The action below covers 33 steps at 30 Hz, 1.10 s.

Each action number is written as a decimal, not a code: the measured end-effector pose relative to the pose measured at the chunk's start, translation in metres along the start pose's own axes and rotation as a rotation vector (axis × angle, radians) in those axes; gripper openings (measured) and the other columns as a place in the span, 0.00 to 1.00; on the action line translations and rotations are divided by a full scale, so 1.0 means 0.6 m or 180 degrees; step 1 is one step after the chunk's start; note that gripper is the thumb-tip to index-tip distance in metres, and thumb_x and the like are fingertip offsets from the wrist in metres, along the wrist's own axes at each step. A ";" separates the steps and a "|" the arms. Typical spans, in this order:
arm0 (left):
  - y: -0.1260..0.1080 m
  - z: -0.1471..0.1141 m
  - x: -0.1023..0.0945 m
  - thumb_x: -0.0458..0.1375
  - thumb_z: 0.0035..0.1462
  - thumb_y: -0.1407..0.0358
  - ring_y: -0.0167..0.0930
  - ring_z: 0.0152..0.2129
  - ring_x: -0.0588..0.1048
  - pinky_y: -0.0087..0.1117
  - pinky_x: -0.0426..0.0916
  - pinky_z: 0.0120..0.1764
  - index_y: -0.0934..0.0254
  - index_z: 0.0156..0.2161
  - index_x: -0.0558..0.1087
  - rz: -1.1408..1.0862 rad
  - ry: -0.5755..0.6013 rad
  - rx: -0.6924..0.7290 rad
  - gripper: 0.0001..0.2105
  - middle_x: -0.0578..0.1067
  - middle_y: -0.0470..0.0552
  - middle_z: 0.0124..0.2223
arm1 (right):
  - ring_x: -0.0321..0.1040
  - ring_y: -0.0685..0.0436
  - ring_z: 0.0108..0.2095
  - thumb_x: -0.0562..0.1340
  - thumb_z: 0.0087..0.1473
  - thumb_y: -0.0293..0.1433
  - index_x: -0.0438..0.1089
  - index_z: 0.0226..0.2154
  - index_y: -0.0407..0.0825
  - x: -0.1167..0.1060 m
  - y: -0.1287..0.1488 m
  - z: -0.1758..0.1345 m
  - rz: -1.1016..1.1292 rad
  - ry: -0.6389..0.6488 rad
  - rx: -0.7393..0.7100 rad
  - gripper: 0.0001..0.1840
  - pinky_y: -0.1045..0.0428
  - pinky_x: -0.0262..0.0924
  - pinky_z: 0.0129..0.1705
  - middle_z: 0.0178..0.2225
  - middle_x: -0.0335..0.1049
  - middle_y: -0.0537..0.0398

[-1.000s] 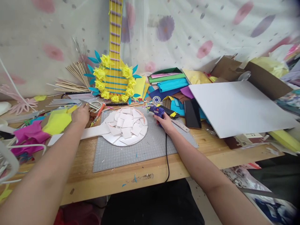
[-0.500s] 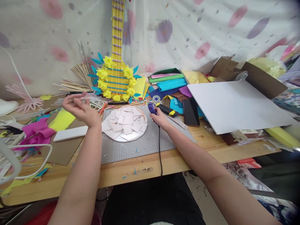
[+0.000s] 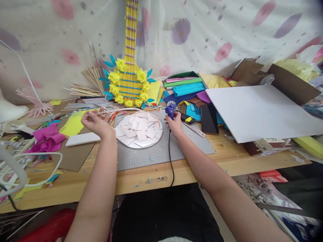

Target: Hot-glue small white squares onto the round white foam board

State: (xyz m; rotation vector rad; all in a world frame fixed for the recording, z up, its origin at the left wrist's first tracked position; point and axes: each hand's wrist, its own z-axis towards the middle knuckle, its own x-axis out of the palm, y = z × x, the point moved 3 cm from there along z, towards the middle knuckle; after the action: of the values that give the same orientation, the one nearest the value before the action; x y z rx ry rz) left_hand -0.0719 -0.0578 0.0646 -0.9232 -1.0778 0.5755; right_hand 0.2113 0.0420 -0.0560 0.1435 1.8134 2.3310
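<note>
My right hand (image 3: 175, 123) grips a blue glue gun (image 3: 171, 110) above the grey cutting mat (image 3: 186, 141). A black cord runs down from the gun to the table's front edge. My left hand (image 3: 97, 123) is raised palm up, fingers loosely curled and apart, with nothing I can make out in it. Between the hands lies a round white board (image 3: 148, 143) covered with overlapping white square pieces (image 3: 142, 125). Its white handle strip (image 3: 82, 138) extends left, partly hidden behind my left wrist.
A yellow paper guitar with roses (image 3: 130, 85) stands at the back. On the right are a utility knife (image 3: 185, 117), a metal ruler (image 3: 194, 129), a phone (image 3: 209, 119) and a large white board (image 3: 262, 112). Magenta paper (image 3: 49, 137) and white cables (image 3: 59, 161) lie on the left.
The view has shifted, so the table things sit further right. My left hand has lowered slightly and its fingers curl more. The glue gun is tilted more upright in my right hand.
</note>
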 end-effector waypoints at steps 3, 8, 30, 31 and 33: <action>0.049 -0.006 -0.011 0.43 0.65 0.68 0.25 0.39 0.76 0.30 0.74 0.37 0.59 0.37 0.54 -0.0110 -0.0121 -0.0506 0.03 0.66 0.49 0.44 | 0.71 0.45 0.40 0.64 0.45 0.39 0.55 0.40 0.53 0.011 0.007 -0.007 0.0411 0.0078 0.0427 0.21 0.46 0.71 0.37 0.43 0.63 0.53; 0.082 0.011 -0.028 0.45 0.64 0.66 0.26 0.39 0.76 0.31 0.75 0.40 0.60 0.36 0.57 -0.0218 -0.0176 -0.0691 0.04 0.69 0.50 0.41 | 0.73 0.45 0.40 0.65 0.46 0.39 0.52 0.36 0.54 0.033 0.032 -0.019 0.1195 0.0358 0.0735 0.22 0.49 0.72 0.36 0.40 0.63 0.56; 0.109 -0.016 -0.030 0.49 0.63 0.64 0.25 0.34 0.75 0.31 0.74 0.36 0.59 0.36 0.57 -0.0010 0.0141 -0.0615 0.04 0.68 0.44 0.36 | 0.72 0.51 0.27 0.68 0.43 0.29 0.59 0.29 0.51 -0.005 0.066 -0.017 0.2392 0.0356 0.1427 0.16 0.56 0.69 0.28 0.29 0.73 0.60; 0.112 -0.015 -0.029 0.51 0.62 0.62 0.25 0.34 0.75 0.30 0.73 0.37 0.59 0.36 0.58 -0.0044 0.0278 -0.0643 0.06 0.68 0.44 0.36 | 0.71 0.52 0.25 0.68 0.41 0.27 0.59 0.29 0.51 -0.008 0.064 -0.014 0.2354 0.0274 0.1417 0.17 0.57 0.69 0.28 0.28 0.73 0.60; 0.113 -0.018 -0.024 0.53 0.61 0.59 0.25 0.35 0.76 0.29 0.73 0.38 0.60 0.35 0.60 -0.0258 0.0568 -0.0775 0.08 0.71 0.45 0.35 | 0.70 0.53 0.24 0.69 0.38 0.24 0.57 0.28 0.52 -0.011 0.059 -0.011 0.2258 0.0145 0.1401 0.20 0.57 0.69 0.28 0.26 0.73 0.61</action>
State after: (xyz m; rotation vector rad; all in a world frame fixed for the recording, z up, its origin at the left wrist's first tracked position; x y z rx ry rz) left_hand -0.0655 -0.0377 -0.0020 -1.1152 -1.0323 0.2921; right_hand 0.2134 0.0259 -0.0232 0.9364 2.5930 2.2594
